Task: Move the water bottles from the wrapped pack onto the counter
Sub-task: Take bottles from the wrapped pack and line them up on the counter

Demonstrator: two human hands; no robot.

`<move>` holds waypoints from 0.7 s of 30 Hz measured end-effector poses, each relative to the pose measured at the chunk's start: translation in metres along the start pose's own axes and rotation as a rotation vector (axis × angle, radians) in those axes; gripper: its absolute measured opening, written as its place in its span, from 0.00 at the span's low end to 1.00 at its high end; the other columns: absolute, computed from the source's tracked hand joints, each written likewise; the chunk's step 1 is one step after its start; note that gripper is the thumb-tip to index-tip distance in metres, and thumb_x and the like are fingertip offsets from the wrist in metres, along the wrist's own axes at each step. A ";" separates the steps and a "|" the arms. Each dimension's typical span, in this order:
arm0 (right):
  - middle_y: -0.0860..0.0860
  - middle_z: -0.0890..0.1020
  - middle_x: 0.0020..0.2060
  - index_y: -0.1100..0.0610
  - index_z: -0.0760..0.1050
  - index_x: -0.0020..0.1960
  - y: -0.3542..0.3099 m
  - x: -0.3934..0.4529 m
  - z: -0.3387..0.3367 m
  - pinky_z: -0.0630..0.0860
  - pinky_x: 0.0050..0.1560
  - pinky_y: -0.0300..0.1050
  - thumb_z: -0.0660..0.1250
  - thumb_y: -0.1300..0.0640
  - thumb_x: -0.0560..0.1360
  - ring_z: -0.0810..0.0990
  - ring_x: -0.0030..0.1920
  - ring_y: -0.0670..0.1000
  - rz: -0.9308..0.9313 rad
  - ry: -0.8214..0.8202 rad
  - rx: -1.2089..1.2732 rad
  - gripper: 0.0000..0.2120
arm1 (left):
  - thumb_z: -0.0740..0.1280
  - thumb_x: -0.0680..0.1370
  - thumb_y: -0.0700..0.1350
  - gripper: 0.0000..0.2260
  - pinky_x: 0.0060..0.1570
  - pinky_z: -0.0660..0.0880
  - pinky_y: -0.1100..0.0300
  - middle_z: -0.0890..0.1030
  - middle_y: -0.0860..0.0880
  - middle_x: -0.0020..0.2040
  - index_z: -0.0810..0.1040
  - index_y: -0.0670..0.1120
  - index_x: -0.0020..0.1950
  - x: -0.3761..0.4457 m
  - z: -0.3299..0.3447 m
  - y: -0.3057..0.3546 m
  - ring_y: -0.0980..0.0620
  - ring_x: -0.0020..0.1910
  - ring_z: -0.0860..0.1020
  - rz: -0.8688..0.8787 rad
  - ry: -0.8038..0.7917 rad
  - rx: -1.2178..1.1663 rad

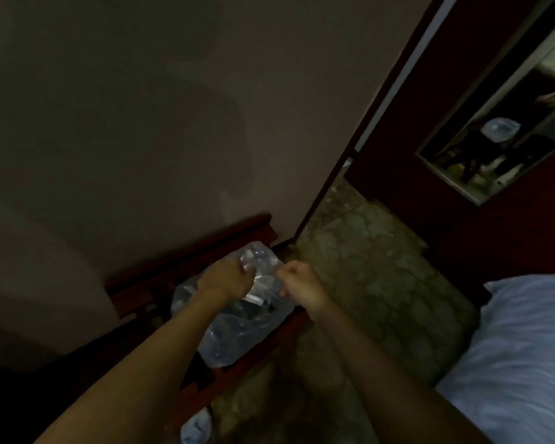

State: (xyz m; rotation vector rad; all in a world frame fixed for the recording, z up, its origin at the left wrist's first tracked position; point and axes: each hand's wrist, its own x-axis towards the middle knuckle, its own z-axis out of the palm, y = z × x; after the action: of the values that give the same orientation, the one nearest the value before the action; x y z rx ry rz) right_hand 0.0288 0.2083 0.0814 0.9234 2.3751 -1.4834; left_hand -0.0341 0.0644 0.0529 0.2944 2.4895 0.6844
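A pack of water bottles in clear plastic wrap (234, 334) lies on a dark red wooden rack (141, 293) against the wall. My left hand (226, 277) grips the wrap at the top of the pack, fingers curled into the plastic. My right hand (302, 283) pinches the wrap on the pack's right side, close to the left hand. The frame is dim and blurred, so single bottles inside are hard to make out.
A grey wall (141, 123) fills the left and top. A patterned tile floor (366, 267) runs to the right. A bed with pale blue bedding (519, 347) sits at the right. A dark wooden cabinet with a mirror (494, 139) stands at upper right.
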 end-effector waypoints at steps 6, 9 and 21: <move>0.52 0.78 0.35 0.58 0.73 0.42 0.015 0.058 0.034 0.72 0.31 0.39 0.59 0.58 0.81 0.75 0.30 0.48 0.198 -0.179 -0.114 0.10 | 0.59 0.83 0.48 0.14 0.54 0.74 0.54 0.83 0.42 0.55 0.80 0.40 0.55 0.057 0.020 -0.022 0.45 0.55 0.80 -0.084 -0.137 -0.069; 0.53 0.78 0.41 0.59 0.75 0.52 0.035 0.074 0.049 0.76 0.38 0.40 0.58 0.60 0.81 0.78 0.36 0.50 0.239 -0.269 -0.150 0.07 | 0.58 0.82 0.46 0.14 0.52 0.73 0.55 0.82 0.42 0.55 0.80 0.41 0.57 0.068 0.033 -0.027 0.46 0.53 0.79 -0.106 -0.167 -0.116; 0.52 0.78 0.45 0.58 0.74 0.46 0.121 0.174 0.102 0.70 0.53 0.44 0.57 0.62 0.81 0.76 0.51 0.54 0.180 -0.539 -0.566 0.09 | 0.56 0.84 0.46 0.17 0.53 0.72 0.59 0.80 0.38 0.60 0.79 0.36 0.60 0.121 0.129 -0.039 0.43 0.59 0.78 -0.385 -0.275 -0.400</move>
State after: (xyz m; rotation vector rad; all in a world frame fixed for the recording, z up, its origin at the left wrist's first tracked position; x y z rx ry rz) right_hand -0.0520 0.2271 -0.1382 0.4979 2.0560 -0.7826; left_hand -0.0662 0.1248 -0.1149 -0.2203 2.0116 0.8843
